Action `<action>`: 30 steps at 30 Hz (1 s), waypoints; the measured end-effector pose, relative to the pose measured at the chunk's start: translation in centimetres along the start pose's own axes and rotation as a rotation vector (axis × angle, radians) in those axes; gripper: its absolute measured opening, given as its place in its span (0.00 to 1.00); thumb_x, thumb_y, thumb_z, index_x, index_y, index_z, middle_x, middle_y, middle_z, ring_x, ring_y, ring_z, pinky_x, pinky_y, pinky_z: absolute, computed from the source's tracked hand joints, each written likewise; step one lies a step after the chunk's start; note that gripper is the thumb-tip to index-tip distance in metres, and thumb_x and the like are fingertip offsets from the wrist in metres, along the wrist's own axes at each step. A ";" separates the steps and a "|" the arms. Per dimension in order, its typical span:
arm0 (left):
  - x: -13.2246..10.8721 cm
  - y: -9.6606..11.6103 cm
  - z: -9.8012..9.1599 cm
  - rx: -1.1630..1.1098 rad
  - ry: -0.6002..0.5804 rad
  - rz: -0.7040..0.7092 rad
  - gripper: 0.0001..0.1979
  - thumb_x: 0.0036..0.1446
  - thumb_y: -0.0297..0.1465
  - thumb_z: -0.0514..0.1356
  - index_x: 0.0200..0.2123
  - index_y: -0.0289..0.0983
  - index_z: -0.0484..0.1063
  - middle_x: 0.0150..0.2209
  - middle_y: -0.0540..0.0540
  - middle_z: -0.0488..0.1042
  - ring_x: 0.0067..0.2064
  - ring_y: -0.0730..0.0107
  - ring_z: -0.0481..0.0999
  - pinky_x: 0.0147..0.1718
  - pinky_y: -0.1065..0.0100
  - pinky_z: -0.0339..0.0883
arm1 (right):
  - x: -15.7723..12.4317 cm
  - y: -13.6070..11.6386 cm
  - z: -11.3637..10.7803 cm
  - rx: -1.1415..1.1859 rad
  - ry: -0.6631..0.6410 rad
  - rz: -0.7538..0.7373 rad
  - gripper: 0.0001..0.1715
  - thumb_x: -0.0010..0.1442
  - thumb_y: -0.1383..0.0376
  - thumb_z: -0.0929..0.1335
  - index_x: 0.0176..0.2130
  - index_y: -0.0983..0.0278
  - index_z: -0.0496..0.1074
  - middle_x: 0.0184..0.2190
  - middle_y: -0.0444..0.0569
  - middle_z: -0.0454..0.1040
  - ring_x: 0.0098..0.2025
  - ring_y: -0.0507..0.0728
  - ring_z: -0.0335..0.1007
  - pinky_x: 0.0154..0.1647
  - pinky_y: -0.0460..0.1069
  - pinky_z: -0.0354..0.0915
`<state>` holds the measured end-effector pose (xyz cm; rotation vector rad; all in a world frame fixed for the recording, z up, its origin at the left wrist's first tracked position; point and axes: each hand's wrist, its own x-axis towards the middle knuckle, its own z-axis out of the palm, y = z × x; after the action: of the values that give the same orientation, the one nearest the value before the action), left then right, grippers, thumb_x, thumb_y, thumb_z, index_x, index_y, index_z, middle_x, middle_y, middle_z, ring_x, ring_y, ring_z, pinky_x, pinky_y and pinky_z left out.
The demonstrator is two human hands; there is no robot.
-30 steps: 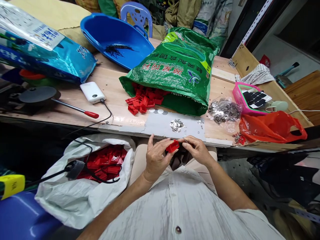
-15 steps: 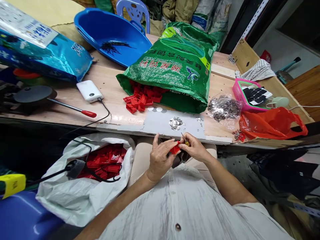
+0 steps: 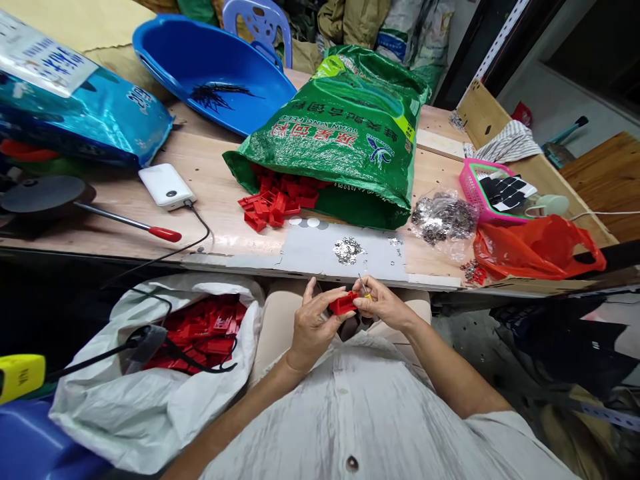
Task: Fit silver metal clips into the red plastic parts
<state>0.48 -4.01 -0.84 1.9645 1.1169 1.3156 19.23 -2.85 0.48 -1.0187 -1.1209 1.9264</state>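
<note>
White plastic bag (image 3: 95,420), just one, sits at far left below the tabletop (image 3: 210,193), heaped with red plastic parts (image 3: 200,333). Beside it, the left hand (image 3: 315,327) grips one red plastic part (image 3: 344,303) just under the tabletop's front edge, while the right hand (image 3: 385,303) pinches one thin yellow-handled tool (image 3: 367,293) against it. Above them lie one grey sheet (image 3: 310,257), one green feed sack (image 3: 345,127), then one pink basket (image 3: 473,193) and one orange-red bag (image 3: 530,250).
</note>
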 end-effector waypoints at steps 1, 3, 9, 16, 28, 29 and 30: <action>0.0 -0.1 0.0 -0.031 -0.003 -0.002 0.13 0.52 0.33 0.67 0.43 0.42 0.75 0.41 0.46 0.82 0.41 0.61 0.82 0.64 0.42 0.50 | -0.1 0.0 -0.1 0.024 -0.006 0.004 0.30 0.49 0.50 0.75 0.40 0.60 0.59 0.26 0.35 0.59 0.21 0.44 0.46 0.21 0.43 0.45; -0.1 -0.4 -0.1 -0.102 -0.017 -0.002 0.13 0.52 0.33 0.68 0.42 0.42 0.76 0.42 0.45 0.82 0.42 0.60 0.82 0.64 0.41 0.50 | -0.2 0.2 -0.2 0.073 -0.028 0.014 0.30 0.49 0.52 0.76 0.40 0.61 0.60 0.27 0.36 0.60 0.21 0.44 0.47 0.21 0.42 0.45; -0.5 -1.7 0.0 -0.343 -0.053 -0.160 0.12 0.51 0.34 0.68 0.40 0.40 0.76 0.42 0.43 0.82 0.46 0.57 0.81 0.65 0.41 0.50 | -0.1 0.8 0.0 0.120 -0.040 0.033 0.29 0.47 0.54 0.77 0.39 0.61 0.61 0.25 0.35 0.60 0.20 0.44 0.48 0.21 0.42 0.46; -0.5 -2.2 0.3 -0.537 0.030 -0.456 0.18 0.49 0.36 0.69 0.43 0.38 0.75 0.45 0.42 0.80 0.48 0.58 0.79 0.54 0.53 0.69 | 2.2 -2.5 -2.6 -0.663 0.283 -0.162 0.15 0.59 0.57 0.69 0.44 0.61 0.69 0.40 0.48 0.74 0.34 0.52 0.67 0.35 0.47 0.61; 0.0 -2.7 -0.4 -0.445 0.137 -0.462 0.17 0.49 0.34 0.69 0.43 0.39 0.75 0.43 0.45 0.78 0.44 0.65 0.77 0.48 0.63 0.71 | 6.8 -3.6 -5.4 -1.359 0.551 -0.176 0.02 0.60 0.68 0.67 0.34 0.61 0.70 0.34 0.48 0.74 0.40 0.58 0.67 0.39 0.50 0.58; 0.0 -2.7 -0.4 -0.428 0.137 -0.457 0.16 0.49 0.34 0.69 0.43 0.39 0.76 0.43 0.45 0.78 0.44 0.65 0.77 0.48 0.63 0.70 | 6.8 -3.7 -5.4 -1.358 0.547 -0.174 0.02 0.60 0.68 0.67 0.34 0.61 0.70 0.34 0.48 0.74 0.39 0.58 0.67 0.39 0.50 0.58; 0.0 -2.7 -0.4 -0.413 0.136 -0.452 0.16 0.50 0.34 0.68 0.43 0.39 0.76 0.43 0.45 0.78 0.44 0.65 0.77 0.48 0.63 0.70 | 6.8 -3.7 -5.5 -1.353 0.541 -0.175 0.02 0.60 0.68 0.67 0.34 0.61 0.70 0.34 0.48 0.74 0.39 0.58 0.67 0.39 0.50 0.58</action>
<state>-0.82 -2.57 -2.76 1.2542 1.1546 1.3122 21.43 6.36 0.12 -1.8353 -2.0504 0.4529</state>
